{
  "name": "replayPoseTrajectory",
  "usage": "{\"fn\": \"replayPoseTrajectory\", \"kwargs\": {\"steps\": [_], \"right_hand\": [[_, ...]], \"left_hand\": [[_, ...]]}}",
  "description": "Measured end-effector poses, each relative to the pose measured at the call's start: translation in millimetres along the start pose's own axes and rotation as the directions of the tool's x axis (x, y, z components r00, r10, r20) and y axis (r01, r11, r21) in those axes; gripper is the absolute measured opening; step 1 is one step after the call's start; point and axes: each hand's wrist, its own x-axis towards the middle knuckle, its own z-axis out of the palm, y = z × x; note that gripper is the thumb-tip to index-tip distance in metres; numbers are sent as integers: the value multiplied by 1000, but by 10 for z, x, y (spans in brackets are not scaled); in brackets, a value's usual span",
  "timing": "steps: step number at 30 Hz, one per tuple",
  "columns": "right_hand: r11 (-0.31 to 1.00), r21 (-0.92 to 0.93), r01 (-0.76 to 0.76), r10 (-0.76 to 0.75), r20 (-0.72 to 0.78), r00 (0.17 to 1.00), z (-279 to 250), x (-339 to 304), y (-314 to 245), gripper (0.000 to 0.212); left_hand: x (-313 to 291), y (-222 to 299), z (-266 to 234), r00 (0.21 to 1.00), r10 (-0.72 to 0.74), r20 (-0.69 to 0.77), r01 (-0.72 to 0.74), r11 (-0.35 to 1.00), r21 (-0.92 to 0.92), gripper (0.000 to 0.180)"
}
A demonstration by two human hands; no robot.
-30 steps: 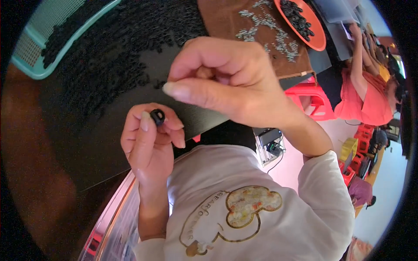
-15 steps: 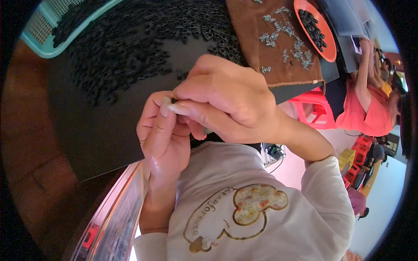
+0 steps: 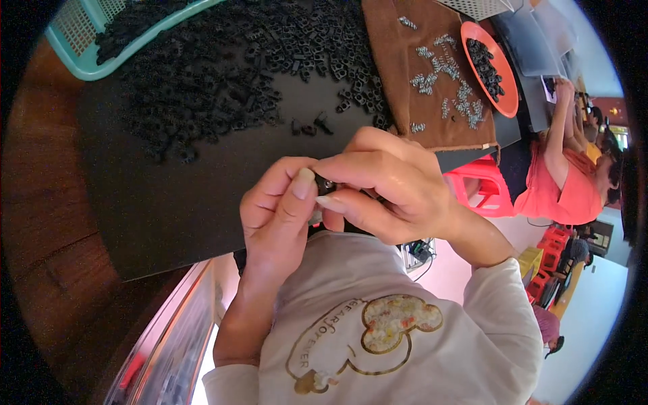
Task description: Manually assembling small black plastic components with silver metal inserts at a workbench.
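In front of my chest, my left hand [image 3: 278, 210] pinches a small black plastic part [image 3: 327, 184] that looks like a cord lock, with a small shiny spot in its face. My right hand [image 3: 398, 189] is closed around the same part from the other side, index finger above and thumb below. My fingers cover much of it. Beyond my hands, a wide heap of similar black parts [image 3: 202, 88] covers the dark table [image 3: 182, 216]. A few loose ones [image 3: 312, 126] lie apart from the heap, nearer my hands.
On a brown cloth [image 3: 398, 74] at the right lie several small metal springs [image 3: 466, 104]. An orange dish [image 3: 511, 94] there holds small black pieces. A green basket [image 3: 84, 67] stands at the far left. Past a red stool [image 3: 489, 185], another person [image 3: 560, 182] sits at the right.
Both hands have shifted right and slightly down in view. My right finger and thumb have parted, so the black part shows between them; before, it was mostly hidden.
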Motion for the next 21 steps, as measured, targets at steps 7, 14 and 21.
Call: {"fn": "replayPoseTrajectory", "kwargs": {"steps": [7, 14, 21], "right_hand": [[997, 44, -63, 61, 40, 997, -6, 11, -40, 27], [999, 25, -21, 17, 134, 991, -133, 98, 3, 21], [938, -342, 62, -6, 161, 987, -275, 433, 694, 11]], "left_hand": [[-22, -20, -38, 1000, -13, 3, 13, 997, 80, 23], [-21, -7, -62, 999, -39, 19, 38, 996, 82, 23], [-8, -35, -142, 995, -16, 98, 2, 989, 149, 22]]}}
